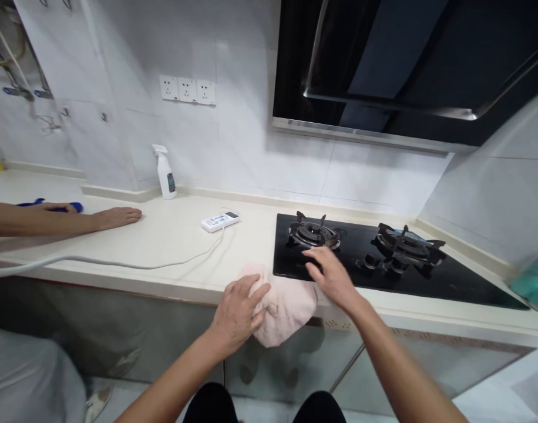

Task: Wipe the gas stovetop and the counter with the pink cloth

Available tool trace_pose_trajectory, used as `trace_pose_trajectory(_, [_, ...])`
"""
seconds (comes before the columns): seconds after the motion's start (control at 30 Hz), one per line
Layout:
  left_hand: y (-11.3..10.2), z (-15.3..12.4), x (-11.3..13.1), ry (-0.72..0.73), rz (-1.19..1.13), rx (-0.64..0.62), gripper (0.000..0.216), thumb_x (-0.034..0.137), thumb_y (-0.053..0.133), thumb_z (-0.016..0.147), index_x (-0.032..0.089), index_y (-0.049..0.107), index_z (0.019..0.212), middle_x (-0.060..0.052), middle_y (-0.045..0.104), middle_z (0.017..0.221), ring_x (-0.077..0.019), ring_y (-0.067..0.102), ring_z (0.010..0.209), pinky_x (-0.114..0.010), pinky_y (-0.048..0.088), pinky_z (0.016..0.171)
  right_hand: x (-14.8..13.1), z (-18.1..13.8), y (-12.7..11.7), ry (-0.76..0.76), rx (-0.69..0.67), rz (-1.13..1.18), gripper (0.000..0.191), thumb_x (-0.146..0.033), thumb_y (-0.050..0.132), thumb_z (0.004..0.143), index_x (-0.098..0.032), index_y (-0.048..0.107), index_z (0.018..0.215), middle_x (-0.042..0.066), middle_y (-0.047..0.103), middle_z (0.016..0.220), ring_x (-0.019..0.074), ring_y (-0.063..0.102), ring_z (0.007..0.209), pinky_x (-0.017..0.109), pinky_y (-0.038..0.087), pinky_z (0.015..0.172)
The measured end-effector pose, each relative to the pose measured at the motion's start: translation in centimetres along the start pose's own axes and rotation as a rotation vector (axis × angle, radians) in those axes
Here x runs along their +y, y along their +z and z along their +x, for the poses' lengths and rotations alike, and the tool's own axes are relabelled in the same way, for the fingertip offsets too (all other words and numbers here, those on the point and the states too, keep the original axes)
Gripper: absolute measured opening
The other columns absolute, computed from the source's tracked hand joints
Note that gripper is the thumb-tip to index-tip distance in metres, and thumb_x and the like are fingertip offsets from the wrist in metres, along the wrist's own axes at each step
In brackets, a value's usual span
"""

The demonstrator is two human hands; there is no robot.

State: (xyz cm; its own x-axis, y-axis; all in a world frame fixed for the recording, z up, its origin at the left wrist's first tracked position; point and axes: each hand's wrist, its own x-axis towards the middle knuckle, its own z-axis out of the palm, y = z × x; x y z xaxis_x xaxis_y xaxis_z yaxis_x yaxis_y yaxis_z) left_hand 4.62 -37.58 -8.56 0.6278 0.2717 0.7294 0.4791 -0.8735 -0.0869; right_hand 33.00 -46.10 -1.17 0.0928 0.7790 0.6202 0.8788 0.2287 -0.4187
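My left hand (239, 311) grips a pale pink cloth (291, 305) at the counter's front edge. Part of the cloth lies on the countertop and the rest hangs down over the cabinet front. Over the front left of the black gas stove (339, 267) is my right hand (333, 275), with thumb and fingers apart and nothing in it. Just beyond its fingertips stands the left burner (315, 232). Whether the right fingertips touch the glass, I cannot tell.
Left of the stove, a white device (219, 221) with a grey cable (132, 262) lies on the counter (181, 235). A white spray bottle (166, 176) stands by the wall. At the left are another person's arms, one hand on a blue item (77, 207). The range hood (383, 70) overhangs the stove.
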Motion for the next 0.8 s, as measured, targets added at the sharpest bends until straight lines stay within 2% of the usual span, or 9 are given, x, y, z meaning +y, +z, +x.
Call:
trace_pose_trajectory(0.07, [-0.9, -1.1, -1.9, -0.002, 0.029, -0.015, 0.059, 0.014, 0.062, 0.082, 0.03, 0.059, 0.138, -0.013, 0.061, 0.144, -0.0297, 0.058, 0.134, -0.047, 0.051, 0.107, 3.2, -0.8, -2.0, 0.045, 0.059, -0.235, 0.033, -0.032, 0.051, 0.099, -0.026, 0.072, 0.124, 0.012, 0.066, 0.129, 0.0284, 0.06, 0.121, 0.048, 0.048, 0.103])
trace_pose_trajectory(0.13, [-2.1, -2.6, -4.5, -0.062, 0.063, -0.032, 0.058, 0.012, 0.06, 0.08, 0.03, 0.062, 0.135, -0.013, 0.061, 0.145, -0.0301, 0.057, 0.135, -0.048, 0.049, 0.11, 6.8, -2.4, -3.5, 0.126, 0.055, -0.404, 0.034, -0.034, 0.049, 0.1, -0.025, 0.072, 0.123, 0.014, 0.065, 0.13, 0.0306, 0.06, 0.12, 0.049, 0.048, 0.1])
trace_pose_trajectory(0.27, [-5.7, -5.9, -11.3, -0.248, 0.153, -0.175, 0.051, 0.021, 0.055, 0.086, 0.029, 0.063, 0.136, -0.014, 0.058, 0.151, -0.0338, 0.053, 0.141, -0.059, 0.039, 0.12, 12.4, -5.8, -4.2, 0.264, 0.019, -0.571, 0.038, -0.039, 0.046, 0.102, -0.024, 0.074, 0.123, 0.015, 0.064, 0.13, 0.0335, 0.06, 0.119, 0.05, 0.05, 0.096])
trace_pose_trajectory(0.37, [-9.3, -7.7, -15.9, -0.404, 0.256, -0.305, 0.051, 0.03, 0.054, 0.09, 0.027, 0.059, 0.14, -0.016, 0.057, 0.153, -0.038, 0.051, 0.143, -0.068, 0.033, 0.122, 13.5, -7.0, -3.6, 0.242, 0.0, -0.6, 0.039, -0.04, 0.045, 0.104, -0.025, 0.073, 0.125, 0.015, 0.063, 0.133, 0.0334, 0.059, 0.121, 0.05, 0.049, 0.097])
trace_pose_trajectory(0.47, [-11.9, -8.1, -18.3, -0.449, 0.323, -0.4, 0.055, 0.029, 0.055, 0.091, 0.022, 0.052, 0.145, -0.019, 0.051, 0.158, -0.0409, 0.047, 0.148, -0.068, 0.035, 0.12, 13.0, -6.9, -3.1, 0.194, -0.004, -0.615, 0.041, -0.041, 0.042, 0.105, -0.023, 0.073, 0.126, 0.016, 0.062, 0.134, 0.0333, 0.058, 0.122, 0.05, 0.049, 0.098])
trace_pose_trajectory(0.53, [-12.5, -7.8, -18.5, -0.446, 0.337, -0.431, 0.057, 0.031, 0.057, 0.09, 0.019, 0.052, 0.146, -0.02, 0.053, 0.155, -0.0434, 0.048, 0.146, -0.064, 0.041, 0.117, 12.6, -6.7, -3.1, 0.202, -0.003, -0.625, 0.044, -0.043, 0.039, 0.106, -0.023, 0.072, 0.126, 0.016, 0.063, 0.132, 0.0332, 0.059, 0.121, 0.049, 0.049, 0.097])
trace_pose_trajectory(0.6, [-11.9, -7.3, -17.5, -0.448, 0.361, -0.432, 0.056, 0.032, 0.057, 0.091, 0.018, 0.054, 0.144, -0.021, 0.055, 0.151, -0.0459, 0.049, 0.142, -0.062, 0.043, 0.114, 12.4, -6.6, -3.1, 0.208, -0.016, -0.626, 0.045, -0.045, 0.037, 0.107, -0.022, 0.071, 0.127, 0.016, 0.064, 0.131, 0.0329, 0.059, 0.119, 0.05, 0.048, 0.096])
trace_pose_trajectory(0.7, [-9.5, -6.7, -14.6, -0.461, 0.421, -0.379, 0.055, 0.03, 0.059, 0.089, 0.017, 0.057, 0.143, -0.024, 0.055, 0.146, -0.0463, 0.048, 0.142, -0.063, 0.04, 0.116, 12.3, -6.6, -3.2, 0.213, -0.037, -0.628, 0.046, -0.045, 0.036, 0.107, -0.022, 0.07, 0.127, 0.014, 0.066, 0.13, 0.0328, 0.059, 0.118, 0.051, 0.047, 0.096])
trace_pose_trajectory(0.8, [-6.3, -6.2, -10.7, -0.432, 0.45, -0.274, 0.061, 0.024, 0.069, 0.081, 0.019, 0.058, 0.141, -0.024, 0.053, 0.148, -0.0434, 0.047, 0.142, -0.061, 0.038, 0.117, 12.2, -6.6, -3.3, 0.221, -0.044, -0.635, 0.046, -0.046, 0.036, 0.107, -0.023, 0.07, 0.126, 0.014, 0.066, 0.13, 0.033, 0.059, 0.118, 0.051, 0.047, 0.095])
